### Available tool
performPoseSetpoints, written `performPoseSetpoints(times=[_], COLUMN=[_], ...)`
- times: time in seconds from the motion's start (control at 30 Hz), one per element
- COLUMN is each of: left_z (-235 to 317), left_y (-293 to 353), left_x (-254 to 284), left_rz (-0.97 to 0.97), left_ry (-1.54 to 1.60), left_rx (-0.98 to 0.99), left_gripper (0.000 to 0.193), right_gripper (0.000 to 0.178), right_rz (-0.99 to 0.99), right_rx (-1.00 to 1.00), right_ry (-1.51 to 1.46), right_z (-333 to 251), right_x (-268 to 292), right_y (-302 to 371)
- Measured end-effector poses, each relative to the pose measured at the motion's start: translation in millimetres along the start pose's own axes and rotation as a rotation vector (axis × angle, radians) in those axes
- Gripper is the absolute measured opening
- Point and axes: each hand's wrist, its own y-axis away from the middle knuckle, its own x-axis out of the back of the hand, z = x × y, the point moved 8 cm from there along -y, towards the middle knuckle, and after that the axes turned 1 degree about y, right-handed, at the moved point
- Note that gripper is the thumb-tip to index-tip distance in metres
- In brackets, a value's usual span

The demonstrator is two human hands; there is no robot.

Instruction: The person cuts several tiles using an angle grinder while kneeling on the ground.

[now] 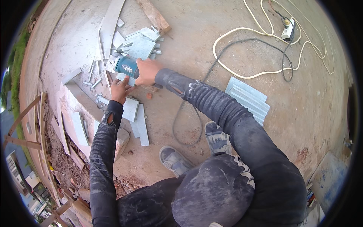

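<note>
My right hand (146, 72) grips a teal handheld tile cutter (126, 66), whose metal base points left over the pale cut pieces. Just below it, my left hand (120, 90) pinches the edge of a small pale tile (131, 81). The cutter partly covers that tile, and its blade is hidden. More grey-white tiles (130, 109) lie just below my left hand, one overlapping another. Beyond the cutter is a loose pile of cut tile pieces (140, 48), with narrow offcuts (90, 83) scattered to the left.
A dusty block (77, 99) stands left of my hands. A stack of tile strips (249, 99) lies on the right. A dark cord (232, 43) and a white cable (217, 45) loop toward a power strip (288, 31). Long boards (113, 22) and a wooden beam (155, 16) lie ahead.
</note>
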Motion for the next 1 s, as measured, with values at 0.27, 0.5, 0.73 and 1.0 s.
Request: performPoseSetpoints(times=[0.27,0.5,0.73,1.0], left_z=[5.0,5.5,5.1,3.9], left_y=[1.7,1.4,1.7,-1.3], left_x=[3.4,5.2,4.0,4.4], left_rz=[0.011,0.011,0.012,0.01], left_ry=[-0.038,-0.051,-0.054,-0.059], left_rx=[-0.013,-0.012,-0.015,-0.019], left_gripper=[0.039,0.037,0.037,0.037], right_gripper=[0.064,0.065,0.067,0.067], right_rz=[-0.01,-0.009,-0.057,-0.039], right_rx=[-0.026,-0.017,-0.034,-0.02], right_ry=[0.013,0.024,0.033,0.023], right_z=[-4.5,-6.6,-5.4,-4.4], right_x=[-2.1,-4.0,-3.6,-1.1], right_y=[-4.1,-7.6,-5.1,0.6])
